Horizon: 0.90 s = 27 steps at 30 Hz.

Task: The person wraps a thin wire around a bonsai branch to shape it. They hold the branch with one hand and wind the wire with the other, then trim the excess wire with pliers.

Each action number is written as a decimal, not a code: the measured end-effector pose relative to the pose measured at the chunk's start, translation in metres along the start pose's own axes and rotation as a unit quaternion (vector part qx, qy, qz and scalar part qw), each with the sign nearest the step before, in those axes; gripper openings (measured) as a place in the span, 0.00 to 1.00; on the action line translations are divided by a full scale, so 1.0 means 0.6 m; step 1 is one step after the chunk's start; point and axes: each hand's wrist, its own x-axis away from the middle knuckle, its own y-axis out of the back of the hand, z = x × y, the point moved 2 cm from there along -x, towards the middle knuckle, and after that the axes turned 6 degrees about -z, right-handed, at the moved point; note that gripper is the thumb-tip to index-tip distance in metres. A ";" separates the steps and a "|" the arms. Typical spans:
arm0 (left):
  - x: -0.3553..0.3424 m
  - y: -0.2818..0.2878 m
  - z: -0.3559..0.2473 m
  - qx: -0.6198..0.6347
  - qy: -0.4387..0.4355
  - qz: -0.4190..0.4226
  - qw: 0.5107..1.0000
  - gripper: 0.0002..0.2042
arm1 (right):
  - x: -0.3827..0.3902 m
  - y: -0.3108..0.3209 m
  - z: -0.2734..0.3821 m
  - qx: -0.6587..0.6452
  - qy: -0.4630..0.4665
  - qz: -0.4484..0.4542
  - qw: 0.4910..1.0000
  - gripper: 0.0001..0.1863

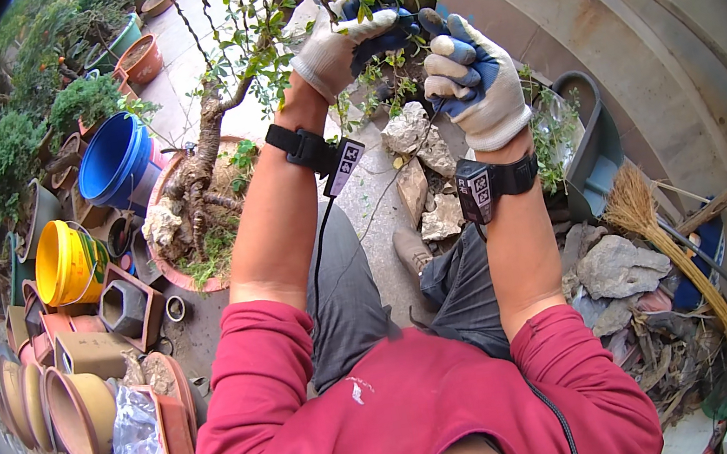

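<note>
Both hands wear white work gloves with blue-coated palms. My left hand (pixel 345 40) is closed among the leafy twigs (pixel 263 59) of a potted tree, its fingers towards the right. What it grips is hidden by glove and leaves. Close by on the right, my right hand (pixel 476 83) is closed, its fingers curled inward. A thin dark wire-like strand (pixel 413 152) runs down and left from those curled fingers. The tree's thick gnarled trunk (pixel 203 171) rises from a round terracotta pot (pixel 185 270), left of my left forearm.
Rough stones (pixel 418 139) lie on the ground below my hands. Left are a blue bucket (pixel 114 156), a yellow bucket (pixel 66 262) and several stacked pots (pixel 78 406). On the right are a grey-green plastic scoop (pixel 590 137), a straw broom (pixel 653 216) and rubble (pixel 621 265).
</note>
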 end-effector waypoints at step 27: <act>0.012 -0.026 0.040 0.412 0.090 0.023 0.906 0.12 | 0.015 -0.017 -0.006 0.067 0.038 -0.020 0.997 0.18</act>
